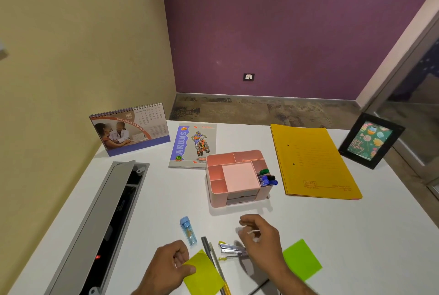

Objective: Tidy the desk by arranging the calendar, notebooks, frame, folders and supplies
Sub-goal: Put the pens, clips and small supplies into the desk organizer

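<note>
Pinning yellow sticky pad [204, 273] with left hand [169, 263] to steady it, right hand [260, 235] loosely curled over stapler [231, 249], grip unclear, organizer [237, 177] just beyond.

The room corner is formed by a beige wall [71, 33] on the left and a purple wall [285, 21] at the back. A black-framed electrical socket [248, 77] is mounted low on the purple wall. A grey skirting strip [261, 96] runs along its base above mottled brown-grey carpet [261, 109]. A glass partition [408, 114] with a pale frame stands at right. The white desk [356, 235] carries an open grey cable tray [107, 218] along its left side.
</note>
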Motion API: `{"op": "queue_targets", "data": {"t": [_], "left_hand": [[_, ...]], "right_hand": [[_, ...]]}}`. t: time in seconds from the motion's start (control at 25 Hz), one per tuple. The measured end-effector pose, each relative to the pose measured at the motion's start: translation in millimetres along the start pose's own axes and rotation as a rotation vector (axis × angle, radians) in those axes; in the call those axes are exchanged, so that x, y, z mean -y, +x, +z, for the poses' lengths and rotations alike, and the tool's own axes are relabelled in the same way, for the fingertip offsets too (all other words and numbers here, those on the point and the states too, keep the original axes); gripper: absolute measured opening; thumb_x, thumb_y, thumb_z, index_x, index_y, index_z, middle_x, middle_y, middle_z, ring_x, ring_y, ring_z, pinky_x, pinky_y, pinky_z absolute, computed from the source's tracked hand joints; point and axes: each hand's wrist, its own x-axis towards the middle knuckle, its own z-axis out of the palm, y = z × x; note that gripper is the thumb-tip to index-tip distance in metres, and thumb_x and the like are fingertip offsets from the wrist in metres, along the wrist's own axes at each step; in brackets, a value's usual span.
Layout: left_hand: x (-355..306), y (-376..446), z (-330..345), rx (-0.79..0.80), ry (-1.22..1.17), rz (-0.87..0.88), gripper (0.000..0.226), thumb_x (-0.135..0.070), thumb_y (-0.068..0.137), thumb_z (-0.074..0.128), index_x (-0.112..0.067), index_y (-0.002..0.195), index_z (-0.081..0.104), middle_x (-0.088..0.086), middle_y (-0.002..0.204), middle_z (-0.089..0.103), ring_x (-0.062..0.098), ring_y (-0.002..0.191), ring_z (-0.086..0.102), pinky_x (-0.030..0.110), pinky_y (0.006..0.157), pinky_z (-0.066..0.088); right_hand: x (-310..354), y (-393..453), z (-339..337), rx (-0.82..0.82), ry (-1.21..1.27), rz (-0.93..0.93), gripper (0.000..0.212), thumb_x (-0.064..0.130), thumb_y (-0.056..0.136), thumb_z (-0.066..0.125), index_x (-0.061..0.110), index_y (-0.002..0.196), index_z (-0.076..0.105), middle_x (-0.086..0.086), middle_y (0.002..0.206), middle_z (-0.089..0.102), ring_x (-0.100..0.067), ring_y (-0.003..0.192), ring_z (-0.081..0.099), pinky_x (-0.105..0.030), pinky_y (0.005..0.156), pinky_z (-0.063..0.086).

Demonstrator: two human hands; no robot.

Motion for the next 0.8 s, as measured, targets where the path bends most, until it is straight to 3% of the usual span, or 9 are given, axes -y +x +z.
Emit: {"op": "queue_targets", "data": {"t": [0.12, 0.2, 0.28, 0.4, 0.48, 0.64, 0.72, 0.8], "left_hand": [[-15.2, 1.7, -8.8, 0.029, -0.432, -0.057, 0.052, -0.024, 0.032, 0.101, -0.006, 0.062, 0.063, 0.011, 0.051, 0.052, 0.013, 0.043, 0.045, 0.022, 0.05, 0.04], [-33.6, 6.5, -11.9, -0.007, -0.587, -0.041, 0.05, -0.001, 0.037, 0.096, 0.004, 0.066, 0.056, 0.016, 0.055, 0.055, 0.015, 0.042, 0.05, 0.021, 0.044, 0.044], [-53.4, 13.3, -8.4, -0.07, -0.624, 0.014, 0.046, 0.003, 0.045, 0.092, 0.005, 0.069, 0.053, 0.019, 0.059, 0.058, 0.016, 0.046, 0.055, 0.022, 0.044, 0.047], [-75.5, 24.4, 7.9, -0.173, -0.64, 0.06, 0.041, 0.008, 0.054, 0.087, 0.004, 0.072, 0.051, 0.015, 0.058, 0.056, 0.014, 0.047, 0.053, 0.022, 0.045, 0.045], [-86.0, 32.5, 18.3, -0.219, -0.649, 0.076, 0.038, 0.0, 0.055, 0.085, 0.002, 0.072, 0.051, 0.013, 0.058, 0.055, 0.017, 0.049, 0.052, 0.024, 0.047, 0.045], [-105.0, 43.8, 27.0, -0.3, -0.527, 0.102, 0.032, -0.005, 0.063, 0.089, 0.001, 0.072, 0.059, 0.012, 0.059, 0.063, 0.016, 0.054, 0.057, 0.023, 0.053, 0.048], [-104.5, 46.7, 24.7, -0.435, -0.402, 0.086, 0.021, -0.012, 0.073, 0.084, -0.006, 0.071, 0.064, 0.007, 0.065, 0.065, 0.007, 0.057, 0.057, 0.018, 0.054, 0.048], [-87.8, 49.2, 16.7, -0.538, -0.162, 0.06, 0.018, -0.03, 0.079, 0.079, -0.021, 0.075, 0.064, -0.004, 0.075, 0.066, 0.006, 0.072, 0.06, 0.026, 0.065, 0.054]], "right_hand": [[-8.2, -5.2, 1.9, 0.047, 0.243, 0.131, 0.032, 0.023, 0.064, 0.085, 0.028, 0.092, 0.072, -0.004, 0.088, 0.075, -0.024, 0.083, 0.07, -0.031, 0.077, 0.058], [-8.5, -7.3, 4.3, 0.131, 0.341, 0.172, 0.059, 0.043, 0.052, 0.091, 0.023, 0.102, 0.07, -0.009, 0.094, 0.075, -0.027, 0.085, 0.071, -0.041, 0.078, 0.058], [-2.7, -6.5, 9.4, 0.2, 0.472, 0.233, 0.07, 0.036, 0.05, 0.092, 0.012, 0.11, 0.065, -0.016, 0.097, 0.073, -0.031, 0.083, 0.072, -0.042, 0.068, 0.059], [14.6, 0.5, 12.9, 0.214, 0.553, 0.252, 0.049, 0.013, 0.065, 0.081, 0.002, 0.109, 0.065, -0.02, 0.096, 0.074, -0.036, 0.085, 0.072, -0.042, 0.066, 0.059], [23.7, 9.8, 10.3, 0.14, 0.486, 0.224, 0.028, 0.0, 0.079, 0.073, 0.006, 0.106, 0.068, -0.015, 0.093, 0.076, -0.034, 0.085, 0.072, -0.041, 0.066, 0.06], [47.5, 36.1, -17.8, 0.001, 0.171, 0.011, 0.025, 0.002, 0.086, 0.067, 0.027, 0.09, 0.07, -0.003, 0.083, 0.072, -0.019, 0.079, 0.068, -0.028, 0.063, 0.056], [64.4, 59.3, -36.3, -0.139, 0.003, -0.124, 0.022, 0.004, 0.086, 0.066, 0.026, 0.085, 0.068, 0.005, 0.072, 0.066, -0.004, 0.064, 0.061, -0.016, 0.057, 0.047], [79.9, 89.0, -53.6, -0.301, -0.22, -0.262, 0.016, 0.004, 0.087, 0.065, 0.018, 0.091, 0.073, 0.004, 0.075, 0.069, -0.006, 0.066, 0.059, -0.016, 0.057, 0.042]]}}
